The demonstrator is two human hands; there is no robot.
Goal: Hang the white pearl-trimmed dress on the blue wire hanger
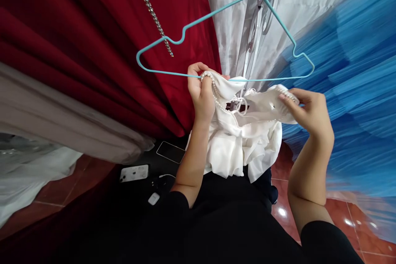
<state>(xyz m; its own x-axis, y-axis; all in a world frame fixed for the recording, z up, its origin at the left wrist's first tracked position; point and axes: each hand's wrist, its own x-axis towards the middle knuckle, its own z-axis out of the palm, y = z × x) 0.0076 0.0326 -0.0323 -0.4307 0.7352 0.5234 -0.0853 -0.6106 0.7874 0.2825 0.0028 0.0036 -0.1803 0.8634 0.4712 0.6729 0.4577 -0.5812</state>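
A white dress (pixel 227 144) with a pearl-beaded neckline hangs between my hands, its skirt bunched over my lap. My left hand (pixel 202 93) pinches one beaded shoulder part against the bottom bar of a light blue hanger (pixel 173 73). Part of the white cloth passes over that bar. My right hand (pixel 309 109) grips the other side of the dress, a little below the hanger's right end, with thumb and fingers closed on the cloth. Thin white ties loop in the middle of the neckline. The fingertips of my left hand are partly hidden behind the cloth.
Red fabric (pixel 102 49) hangs at the left with a rhinestone strip (pixel 151 10) before it. Blue tulle (pixel 355 90) fills the right side. White fabric (pixel 227 20) and a metal rack stand behind. Two phones, one a white phone (pixel 134 173), and a small white case (pixel 154 199) lie at lower left.
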